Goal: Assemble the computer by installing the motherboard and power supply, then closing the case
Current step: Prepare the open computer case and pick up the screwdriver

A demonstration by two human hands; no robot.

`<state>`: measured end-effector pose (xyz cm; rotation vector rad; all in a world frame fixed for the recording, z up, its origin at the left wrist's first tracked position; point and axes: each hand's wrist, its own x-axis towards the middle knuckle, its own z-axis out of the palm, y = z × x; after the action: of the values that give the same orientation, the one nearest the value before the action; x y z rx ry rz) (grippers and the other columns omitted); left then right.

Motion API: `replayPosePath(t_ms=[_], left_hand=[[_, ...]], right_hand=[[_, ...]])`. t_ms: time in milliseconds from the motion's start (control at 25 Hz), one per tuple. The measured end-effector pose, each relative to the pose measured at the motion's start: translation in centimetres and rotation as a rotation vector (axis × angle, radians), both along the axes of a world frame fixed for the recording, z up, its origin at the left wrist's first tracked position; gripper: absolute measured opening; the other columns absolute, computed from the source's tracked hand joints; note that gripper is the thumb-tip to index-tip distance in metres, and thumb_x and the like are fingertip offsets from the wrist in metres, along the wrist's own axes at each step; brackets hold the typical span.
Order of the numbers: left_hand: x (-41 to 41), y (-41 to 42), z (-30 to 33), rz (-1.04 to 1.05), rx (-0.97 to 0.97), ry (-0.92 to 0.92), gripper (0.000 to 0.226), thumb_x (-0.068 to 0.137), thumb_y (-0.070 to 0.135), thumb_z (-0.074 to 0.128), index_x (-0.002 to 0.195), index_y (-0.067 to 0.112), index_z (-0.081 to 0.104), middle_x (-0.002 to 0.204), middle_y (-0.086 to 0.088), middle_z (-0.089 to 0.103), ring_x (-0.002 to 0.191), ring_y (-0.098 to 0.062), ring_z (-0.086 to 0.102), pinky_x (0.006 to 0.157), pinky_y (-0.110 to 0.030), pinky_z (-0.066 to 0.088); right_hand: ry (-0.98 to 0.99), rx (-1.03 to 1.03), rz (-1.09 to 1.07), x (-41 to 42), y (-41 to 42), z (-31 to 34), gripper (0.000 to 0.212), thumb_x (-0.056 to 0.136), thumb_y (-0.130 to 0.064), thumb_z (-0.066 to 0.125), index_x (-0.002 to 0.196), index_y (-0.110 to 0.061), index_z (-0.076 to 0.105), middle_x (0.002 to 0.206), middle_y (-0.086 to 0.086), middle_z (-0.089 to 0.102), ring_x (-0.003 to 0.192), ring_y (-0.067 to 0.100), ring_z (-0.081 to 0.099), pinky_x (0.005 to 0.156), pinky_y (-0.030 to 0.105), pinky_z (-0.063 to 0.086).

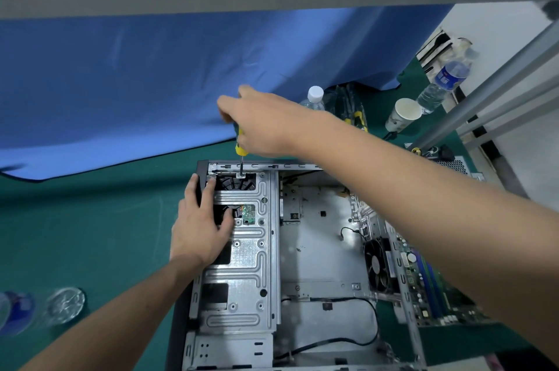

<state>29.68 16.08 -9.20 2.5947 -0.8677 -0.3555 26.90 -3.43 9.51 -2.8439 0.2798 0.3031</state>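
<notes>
My right hand grips the yellow-handled screwdriver upright, fingers curled round the handle, its tip on a screw at the far edge of the drive cage. My left hand lies flat on that cage, fingers spread, some reaching over the near-left edge of the open computer case. My right forearm crosses over the case's bare floor and hides part of the motherboard, which leans beside the case with its black fan facing inward. Beyond my right hand stand a capped water bottle, a paper cup and a second bottle. A blue cloth hangs behind; another bottle lies near my left elbow.
</notes>
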Motion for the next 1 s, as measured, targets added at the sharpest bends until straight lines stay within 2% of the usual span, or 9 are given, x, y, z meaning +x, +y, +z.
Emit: replayPosePath(t_ms=[80,200,280,400,480,560,680,840,1000], left_hand=[[0.0,0.0,0.0,0.004,0.001,0.000,0.070,0.093,0.042,0.057,0.153,0.023,0.029,0.163,-0.001,0.010,0.139,-0.028,0.030,0.095,-0.051,0.046],[0.0,0.1,-0.1,0.004,0.004,-0.005,0.070,0.093,0.043,0.057,0.154,0.023,0.028,0.163,0.000,0.009,0.140,-0.028,0.030,0.095,-0.051,0.047],[0.1,0.1,-0.1,0.008,0.006,-0.003,0.070,0.093,0.044,0.056,0.154,0.024,0.028,0.163,0.000,0.009,0.140,-0.028,0.030,0.095,-0.052,0.047],[-0.1,0.1,-0.1,0.000,0.007,0.001,0.070,0.093,0.044,0.056,0.154,0.024,0.028,0.163,0.000,0.008,0.140,-0.028,0.030,0.095,-0.051,0.048],[0.0,0.1,-0.1,0.003,0.004,0.000,0.070,0.093,0.043,0.056,0.154,0.023,0.028,0.163,-0.001,0.009,0.140,-0.029,0.030,0.095,-0.052,0.048],[0.0,0.1,-0.1,0.004,0.005,0.002,0.070,0.093,0.043,0.057,0.154,0.023,0.029,0.163,-0.001,0.010,0.139,-0.029,0.030,0.094,-0.052,0.047],[0.0,0.1,-0.1,-0.003,-0.009,-0.002,0.070,0.093,0.042,0.058,0.153,0.023,0.029,0.162,-0.002,0.011,0.139,-0.030,0.031,0.094,-0.053,0.047],[0.0,0.1,-0.2,-0.001,0.002,-0.001,0.070,0.093,0.043,0.057,0.153,0.024,0.028,0.163,0.000,0.009,0.140,-0.029,0.029,0.094,-0.052,0.047],[0.0,0.1,-0.2,0.002,0.000,-0.006,0.070,0.092,0.044,0.057,0.153,0.024,0.029,0.163,0.000,0.009,0.139,-0.028,0.030,0.093,-0.052,0.047]], right_hand=[[-0.057,-0.098,0.053,-0.4,0.4,-0.4,0.014,0.095,-0.016,0.054,0.107,-0.008,0.051,0.093,0.007,0.051,0.077,0.027,0.050,0.063,0.035,0.038],[-0.202,-0.242,-0.012,-0.8,2.4,-1.1,0.019,0.098,-0.021,0.055,0.091,-0.012,0.039,0.068,0.000,0.036,0.071,0.026,0.043,0.056,0.032,0.031],[-0.214,-0.298,-0.037,-0.6,2.9,-1.6,0.022,0.098,-0.019,0.054,0.089,-0.013,0.035,0.063,-0.003,0.030,0.069,0.026,0.045,0.048,0.030,0.021],[-0.174,-0.243,-0.065,-0.3,2.4,-1.4,0.030,0.100,-0.034,0.053,0.091,-0.013,0.033,0.063,-0.004,0.032,0.066,0.024,0.045,0.047,0.032,0.017],[-0.100,-0.113,-0.041,-0.1,1.7,-0.8,0.034,0.100,-0.039,0.052,0.094,-0.013,0.031,0.067,-0.003,0.034,0.060,0.020,0.039,0.047,0.032,0.017],[-0.057,-0.064,0.003,-0.2,0.9,-0.4,0.029,0.100,-0.032,0.052,0.096,-0.013,0.031,0.070,-0.002,0.037,0.063,0.021,0.041,0.047,0.031,0.019],[-0.072,-0.154,0.021,-0.6,0.8,-0.1,0.027,0.100,-0.032,0.052,0.094,-0.012,0.034,0.067,-0.004,0.033,0.070,0.025,0.041,0.048,0.032,0.019],[-0.134,-0.195,0.003,-0.2,2.1,-0.3,0.021,0.098,-0.024,0.054,0.092,-0.013,0.038,0.065,-0.004,0.030,0.075,0.026,0.042,0.061,0.032,0.029],[-0.155,-0.193,-0.053,0.3,2.9,-0.3,0.016,0.097,-0.019,0.053,0.090,-0.013,0.040,0.067,-0.003,0.030,0.076,0.025,0.042,0.063,0.032,0.032]])
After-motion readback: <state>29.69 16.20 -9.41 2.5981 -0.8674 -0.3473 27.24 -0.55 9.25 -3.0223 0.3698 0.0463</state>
